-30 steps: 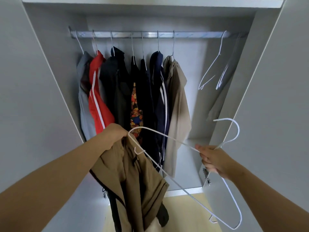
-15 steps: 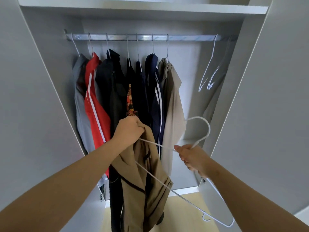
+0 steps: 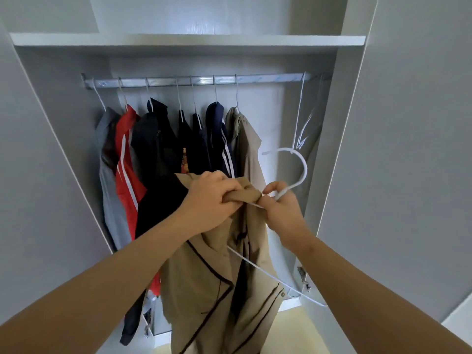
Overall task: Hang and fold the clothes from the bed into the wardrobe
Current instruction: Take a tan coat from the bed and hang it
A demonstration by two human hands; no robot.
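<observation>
The grey wardrobe (image 3: 329, 139) stands open, with one door (image 3: 38, 200) swung out on the left and another door (image 3: 408, 149) on the right. One shelf (image 3: 178, 43) runs across the top. Under it is one shiny rail (image 3: 268, 79). A bit of pale yellow floor (image 3: 301, 328) shows at the bottom.

Seven clothes hang on the rail on thin white hooks: one grey, one red (image 3: 126, 175), four dark and one sandy (image 3: 249, 146). Bare white hangers (image 3: 298, 129) hang at the right end; I cannot tell how many.

In front, the left hand (image 3: 209, 200) squeezes the bunched top of one tan shirt (image 3: 217, 290), which hangs down from it. The right hand (image 3: 278, 208) grips the neck of one white hanger (image 3: 304, 169), right next to the shirt's top
</observation>
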